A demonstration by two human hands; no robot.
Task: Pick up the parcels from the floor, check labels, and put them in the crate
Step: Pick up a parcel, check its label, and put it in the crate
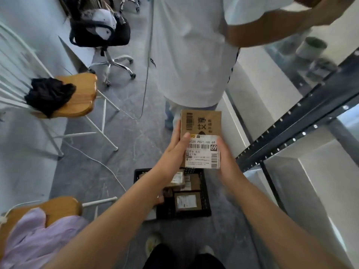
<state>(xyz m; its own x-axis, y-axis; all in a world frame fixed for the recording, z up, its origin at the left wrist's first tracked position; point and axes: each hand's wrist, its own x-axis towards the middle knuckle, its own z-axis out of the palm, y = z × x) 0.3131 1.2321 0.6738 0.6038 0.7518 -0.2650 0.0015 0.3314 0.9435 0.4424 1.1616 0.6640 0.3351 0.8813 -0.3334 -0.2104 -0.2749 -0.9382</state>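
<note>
small parcel held up in both hands above the crate, label facing the holder

a flat brown cardboard parcel (201, 123) is held in the air, directly above a black crate. a white shipping label (203, 152) covers its lower half and is turned up toward the holder, showing barcodes and a bold 69. the box looks light and stiff, made of thin board with crisp edges. its surface is dry and matt, so it seems unlikely to slip, though a corner would probably dent if it were dropped. the two long side edges seem the best place to hold it, since that leaves the label uncovered.

the left hand (172, 152) clasps the left edge. its thumb lies across the front at the label's top corner, and its fingers are hidden behind the box. the right hand (228, 160) clasps the right edge with the thumb beside the label, its fingers also out of sight. both forearms reach forward, wrists roughly level.

below, the crate (206, 193) sits on the grey floor (87, 171) with several labelled boxes (187, 201) inside. another person (190, 55) in a white shirt stands just beyond. a wooden-seated chair (81, 94) is to the left and dark metal shelving (291, 136) to the right.
</note>
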